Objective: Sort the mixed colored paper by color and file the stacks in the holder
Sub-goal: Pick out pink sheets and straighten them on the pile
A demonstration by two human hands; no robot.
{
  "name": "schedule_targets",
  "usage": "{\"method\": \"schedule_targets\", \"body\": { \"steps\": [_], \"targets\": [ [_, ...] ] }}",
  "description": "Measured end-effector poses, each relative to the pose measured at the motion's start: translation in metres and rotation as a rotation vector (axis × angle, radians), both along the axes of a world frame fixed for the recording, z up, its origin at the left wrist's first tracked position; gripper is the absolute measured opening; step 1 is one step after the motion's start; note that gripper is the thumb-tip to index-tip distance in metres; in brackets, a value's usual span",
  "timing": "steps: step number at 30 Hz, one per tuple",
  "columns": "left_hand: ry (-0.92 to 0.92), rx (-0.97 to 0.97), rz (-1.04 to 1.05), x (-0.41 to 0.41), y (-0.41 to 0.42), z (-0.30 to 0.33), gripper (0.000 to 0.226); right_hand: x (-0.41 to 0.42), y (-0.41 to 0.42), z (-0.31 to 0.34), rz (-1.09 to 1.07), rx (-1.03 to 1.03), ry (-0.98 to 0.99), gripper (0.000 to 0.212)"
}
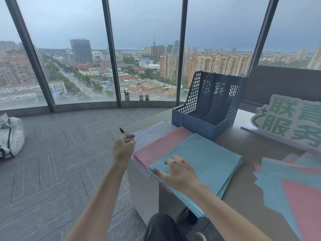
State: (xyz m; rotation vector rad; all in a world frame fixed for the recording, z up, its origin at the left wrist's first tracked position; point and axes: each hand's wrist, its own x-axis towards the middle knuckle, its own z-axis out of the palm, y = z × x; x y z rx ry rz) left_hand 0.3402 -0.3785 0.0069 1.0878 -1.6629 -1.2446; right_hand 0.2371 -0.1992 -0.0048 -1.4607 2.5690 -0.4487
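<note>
A person sat at a pale wooden worktop (246, 150) beside tall windows. At the centre of the view lay a thick stack of light blue paper sheets (206, 160), overlapping a stack of pink paper sheets (156, 146) at its 10 o'clock, which in turn lay over a pale lavender-white stack (149, 133). The right hand (177, 171) rested flat on the blue stack's near-left corner, fingers spread and relaxed, gripping nothing. The left hand (124, 147) hovered at 9 o'clock, just off the worktop edge, fingers loosely curled and empty. A dark blue perforated plastic file holder (206, 108) with three empty slots stood at 12 o'clock, touching the stacks' far corner. Unsorted blue and pink sheets (286, 188) lay fanned at 3 o'clock. The paper looked light, floppy and prone to sliding, so a stack would probably be best gripped along both long edges.
</note>
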Motion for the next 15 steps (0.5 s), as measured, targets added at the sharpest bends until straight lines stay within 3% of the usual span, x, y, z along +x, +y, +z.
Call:
{"method": "schedule_targets", "body": {
  "steps": [8,15],
  "targets": [
    [0.105,0.087,-0.283,-0.066,0.086,0.026,0.022,-0.064,0.082,0.019,-0.25,-0.097,-0.018,0.051],
    [0.051,0.101,-0.655,-0.143,0.202,0.025,0.017,-0.119,0.206,0.026,-0.569,-0.134,-0.03,0.042]
  ]
}}
